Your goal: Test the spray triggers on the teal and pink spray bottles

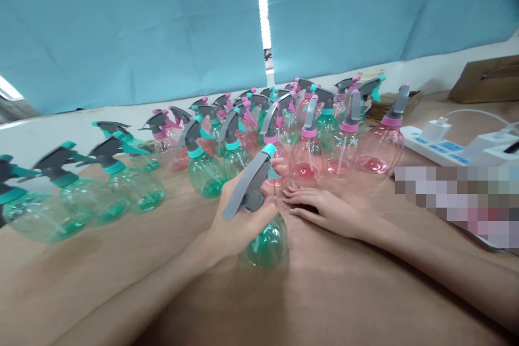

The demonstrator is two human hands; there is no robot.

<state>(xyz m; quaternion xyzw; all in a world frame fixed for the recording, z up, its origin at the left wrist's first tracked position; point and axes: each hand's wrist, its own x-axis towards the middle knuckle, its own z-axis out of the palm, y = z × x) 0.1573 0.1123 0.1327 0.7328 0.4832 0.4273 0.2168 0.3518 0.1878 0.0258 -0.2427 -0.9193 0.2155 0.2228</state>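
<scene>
Left hand (235, 231) around spray bottle (266, 244) (green).

The left hand (242, 231) curls closed, its forearm (162, 281) slanting back leftward; just right of that grip, the right hand (330, 210) rests low, fingers (303, 193) pointing toward it.

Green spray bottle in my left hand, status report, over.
Left hand gripping green bottle near top; right hand beside it, nothing visibly held; other spray bottles standing beyond.
</scene>
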